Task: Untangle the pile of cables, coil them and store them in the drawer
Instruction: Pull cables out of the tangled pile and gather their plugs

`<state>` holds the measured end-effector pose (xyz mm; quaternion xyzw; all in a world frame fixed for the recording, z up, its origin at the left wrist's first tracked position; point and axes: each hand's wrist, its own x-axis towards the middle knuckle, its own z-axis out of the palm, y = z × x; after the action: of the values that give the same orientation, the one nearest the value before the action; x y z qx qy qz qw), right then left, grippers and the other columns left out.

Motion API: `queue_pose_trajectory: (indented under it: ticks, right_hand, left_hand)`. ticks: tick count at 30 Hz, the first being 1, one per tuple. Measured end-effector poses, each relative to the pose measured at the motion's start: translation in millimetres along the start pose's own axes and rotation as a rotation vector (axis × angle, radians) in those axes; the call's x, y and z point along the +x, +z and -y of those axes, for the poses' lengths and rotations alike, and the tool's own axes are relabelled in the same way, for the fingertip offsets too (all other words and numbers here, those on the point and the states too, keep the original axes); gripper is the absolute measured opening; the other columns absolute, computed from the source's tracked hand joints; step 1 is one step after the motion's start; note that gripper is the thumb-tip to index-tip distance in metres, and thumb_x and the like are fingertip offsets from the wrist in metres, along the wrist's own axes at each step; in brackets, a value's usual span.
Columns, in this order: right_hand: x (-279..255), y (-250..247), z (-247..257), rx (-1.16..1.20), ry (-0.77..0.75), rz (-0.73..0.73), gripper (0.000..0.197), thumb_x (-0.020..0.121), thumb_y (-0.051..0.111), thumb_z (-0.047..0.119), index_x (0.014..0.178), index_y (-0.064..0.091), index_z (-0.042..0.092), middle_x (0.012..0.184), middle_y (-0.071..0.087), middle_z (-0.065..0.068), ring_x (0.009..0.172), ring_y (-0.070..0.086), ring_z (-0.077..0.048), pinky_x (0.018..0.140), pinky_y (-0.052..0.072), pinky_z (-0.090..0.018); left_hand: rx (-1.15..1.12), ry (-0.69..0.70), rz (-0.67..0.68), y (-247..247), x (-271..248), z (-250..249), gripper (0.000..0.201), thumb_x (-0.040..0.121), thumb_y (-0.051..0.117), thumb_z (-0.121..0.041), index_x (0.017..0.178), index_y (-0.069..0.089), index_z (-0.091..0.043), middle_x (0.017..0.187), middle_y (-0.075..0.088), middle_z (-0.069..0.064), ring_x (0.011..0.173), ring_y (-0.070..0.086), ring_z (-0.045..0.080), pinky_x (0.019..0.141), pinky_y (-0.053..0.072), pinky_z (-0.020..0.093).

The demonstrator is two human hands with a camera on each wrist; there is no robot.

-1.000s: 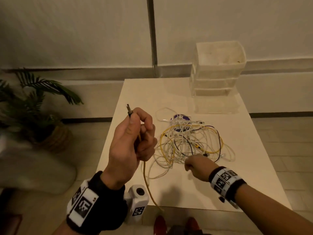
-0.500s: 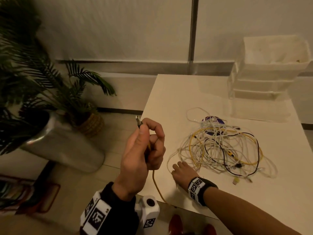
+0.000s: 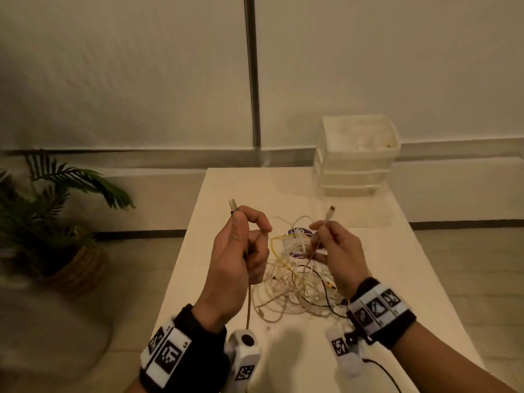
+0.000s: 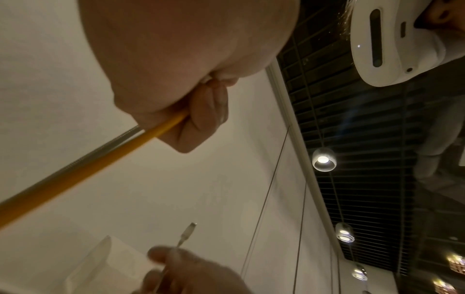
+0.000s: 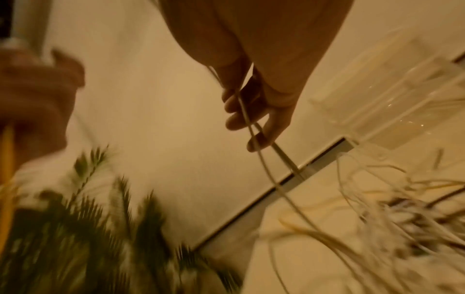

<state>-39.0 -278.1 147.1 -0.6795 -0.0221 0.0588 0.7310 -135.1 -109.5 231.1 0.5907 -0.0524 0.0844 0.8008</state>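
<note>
A tangled pile of cables [image 3: 295,282], white, yellow and black, lies mid-table [image 3: 397,251]. My left hand [image 3: 241,248] is raised at the pile's left and grips a yellow cable [image 3: 248,304] [image 4: 83,173]; its plug [image 3: 233,206] sticks up above my thumb and the cable hangs down past the table edge. My right hand [image 3: 334,251] is raised over the pile and pinches a white cable [image 5: 254,139], plug end [image 3: 330,212] pointing up. A white stacked drawer unit [image 3: 358,157] stands at the table's far right.
A potted palm [image 3: 54,211] in a woven basket stands on the floor left of the table, beside a large silver pot [image 3: 42,330]. A white wall runs behind the table. The table's near edge is just under my wrists.
My right hand has lifted off the table from the pile's near left side and now holds a white cable end up. My left hand kept its yellow cable. The head view swung back right.
</note>
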Motion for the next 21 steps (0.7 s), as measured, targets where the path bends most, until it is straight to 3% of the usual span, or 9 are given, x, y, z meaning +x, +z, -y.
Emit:
queue_pose_trajectory:
  ticks: [3,5,7,10,12,15,18,21]
  right_hand:
    - [21.3,-14.3,50.3,0.221,0.011,-0.16,0.027,0.103,0.037,0.014,0.094,0.062,0.009,0.064,0.047,-0.004,0.054,0.041,-0.015,0.048,0.038,-0.029]
    - [26.3,-17.7,75.6,0.28,0.013,-0.14,0.027,0.103,0.038,0.015,0.094,0.063,0.007,0.063,0.047,-0.003,0.051,0.036,-0.013,0.046,0.029,-0.026]
    - [16.6,-15.0,92.6,0.211,-0.009,-0.031,0.028,0.101,0.041,0.016,0.09,0.064,0.006,0.062,0.048,-0.005,0.048,0.035,-0.013,0.046,0.028,-0.027]
    - [-16.4,-0.5,99.3,-0.08,-0.11,0.182,0.027,0.1,0.046,0.017,0.082,0.067,0.012,0.06,0.054,-0.002,0.048,0.042,-0.014,0.045,0.034,-0.026]
    - [-35.4,8.7,95.2,-0.325,-0.238,0.226,0.026,0.098,0.048,0.02,0.079,0.065,0.02,0.059,0.057,0.005,0.05,0.047,-0.01,0.048,0.039,-0.026]
    - [-45.4,14.9,86.8,-0.468,-0.372,0.157,0.027,0.097,0.048,0.021,0.075,0.061,0.028,0.059,0.059,0.01,0.052,0.049,-0.007,0.053,0.042,-0.029]
    - [-46.5,15.5,80.9,-0.529,-0.441,0.084,0.033,0.096,0.05,0.018,0.072,0.059,0.038,0.06,0.061,0.01,0.058,0.057,-0.009,0.056,0.046,-0.026]
    - [-47.1,15.3,74.5,-0.57,-0.481,0.093,0.022,0.096,0.052,0.017,0.082,0.067,0.024,0.065,0.063,0.007,0.063,0.06,-0.012,0.062,0.052,-0.036]
  left_hand:
    - [0.031,0.021,-0.014,13.7,11.6,3.0,0.056,0.088,0.037,-0.06,0.092,0.05,-0.007,0.052,0.023,-0.004,0.042,0.012,0.011,0.043,0.017,0.017]
    - [0.032,0.024,-0.021,20.4,16.9,4.4,0.054,0.089,0.039,-0.058,0.095,0.053,-0.007,0.054,0.024,-0.004,0.042,0.014,0.01,0.042,0.019,0.016]
    - [0.05,0.023,-0.021,25.7,21.7,5.0,0.046,0.092,0.044,-0.049,0.102,0.057,-0.006,0.056,0.022,-0.002,0.043,0.014,0.012,0.042,0.02,0.016]
    - [0.076,-0.002,-0.04,31.4,27.4,4.3,0.033,0.091,0.056,-0.038,0.107,0.065,-0.01,0.057,0.019,0.004,0.047,0.014,0.015,0.043,0.019,0.021]
    - [0.097,-0.021,-0.053,35.9,30.0,4.3,0.031,0.089,0.062,-0.038,0.106,0.068,-0.013,0.058,0.023,0.01,0.047,0.018,0.015,0.043,0.022,0.022]
    - [0.133,-0.042,-0.102,40.5,29.9,7.8,0.032,0.085,0.067,-0.034,0.103,0.07,-0.008,0.054,0.032,0.002,0.043,0.03,0.011,0.042,0.029,0.021]
    - [0.163,-0.05,-0.121,44.7,29.8,12.7,0.019,0.09,0.064,-0.022,0.087,0.07,-0.004,0.051,0.039,-0.004,0.042,0.035,0.009,0.041,0.031,0.021]
    - [0.178,-0.069,-0.156,52.2,30.8,16.4,0.022,0.097,0.055,-0.014,0.091,0.071,0.001,0.054,0.05,-0.007,0.04,0.043,0.004,0.04,0.034,0.017]
